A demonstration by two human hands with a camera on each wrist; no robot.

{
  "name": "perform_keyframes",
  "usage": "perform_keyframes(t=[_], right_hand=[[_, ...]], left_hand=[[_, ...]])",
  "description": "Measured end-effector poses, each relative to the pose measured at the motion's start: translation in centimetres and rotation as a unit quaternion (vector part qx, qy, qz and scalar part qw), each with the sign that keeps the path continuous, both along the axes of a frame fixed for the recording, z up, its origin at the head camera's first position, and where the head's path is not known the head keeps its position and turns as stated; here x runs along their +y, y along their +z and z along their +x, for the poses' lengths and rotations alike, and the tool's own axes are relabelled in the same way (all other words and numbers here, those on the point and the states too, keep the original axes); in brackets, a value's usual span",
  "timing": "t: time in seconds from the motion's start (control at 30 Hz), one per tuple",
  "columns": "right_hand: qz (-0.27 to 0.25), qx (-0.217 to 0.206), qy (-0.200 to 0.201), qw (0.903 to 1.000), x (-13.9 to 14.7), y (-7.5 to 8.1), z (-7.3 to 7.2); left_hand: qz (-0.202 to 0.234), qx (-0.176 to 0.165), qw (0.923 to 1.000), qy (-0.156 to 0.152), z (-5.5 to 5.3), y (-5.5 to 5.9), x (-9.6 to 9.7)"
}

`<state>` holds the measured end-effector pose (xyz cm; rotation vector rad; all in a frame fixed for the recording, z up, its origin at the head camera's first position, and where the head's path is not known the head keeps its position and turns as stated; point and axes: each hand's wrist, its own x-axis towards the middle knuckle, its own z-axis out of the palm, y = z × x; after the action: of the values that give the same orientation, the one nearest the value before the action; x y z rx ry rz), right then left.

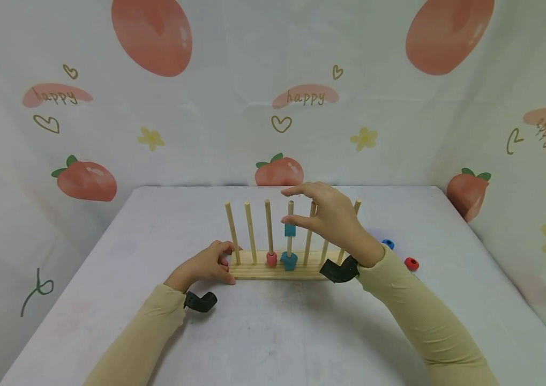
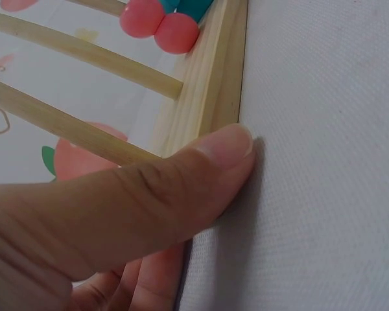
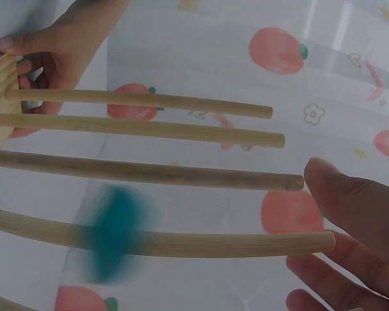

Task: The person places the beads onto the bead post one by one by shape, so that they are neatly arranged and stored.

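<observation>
A wooden peg rack [image 1: 258,273] with several upright pegs stands on the table. My left hand [image 1: 207,262] grips the left end of its base, the thumb [image 2: 201,162] along the front edge in the left wrist view. My right hand [image 1: 333,214] is by the top of the fourth peg from the left, thumb and fingers spread apart, holding nothing. Partway down that peg is a teal bead [image 1: 290,230], blurred in the right wrist view and clear of the fingers. Another teal bead [image 1: 289,261] sits at the peg's foot. On the third peg's foot rests a pink bead [image 1: 271,260].
To the right of the rack lie a blue bead [image 1: 388,244] and a red bead [image 1: 411,264], near my right sleeve. My right forearm hides part of the table there. A printed cloth [image 1: 234,107] hangs behind the table.
</observation>
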<state>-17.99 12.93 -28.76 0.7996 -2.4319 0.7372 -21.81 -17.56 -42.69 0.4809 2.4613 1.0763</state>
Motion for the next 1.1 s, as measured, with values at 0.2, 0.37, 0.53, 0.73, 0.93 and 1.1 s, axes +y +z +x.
perform_keyframes(t=[0.2, 0.37, 0.53, 0.73, 0.93, 1.1], right_hand=[[-0.001, 0.009, 0.005, 0.9999, 0.0, -0.1, -0.1], [-0.003, 0.016, 0.008, 0.9998, 0.0, -0.1, -0.2], [-0.015, 0.020, 0.023, 0.9994, 0.2, -0.2, -0.2], [-0.098, 0.054, 0.098, 0.9889, 1.0, -0.4, -0.3], [-0.149, 0.117, 0.120, 0.9745, 2.4, -0.1, 0.5], [-0.184, 0.132, 0.105, 0.9684, 4.3, -0.1, 1.7]], left_hand=[[-0.003, -0.002, 1.0000, 0.001, 0.0, 0.0, 0.0], [0.000, -0.003, 1.0000, 0.002, 0.0, 0.0, 0.0], [0.005, -0.004, 1.0000, -0.001, 0.0, 0.1, 0.0], [0.006, -0.005, 1.0000, -0.002, 0.1, 0.1, 0.0], [0.006, -0.005, 1.0000, -0.004, 0.0, 0.1, 0.0], [0.005, -0.002, 1.0000, -0.005, 0.0, 0.1, 0.1]])
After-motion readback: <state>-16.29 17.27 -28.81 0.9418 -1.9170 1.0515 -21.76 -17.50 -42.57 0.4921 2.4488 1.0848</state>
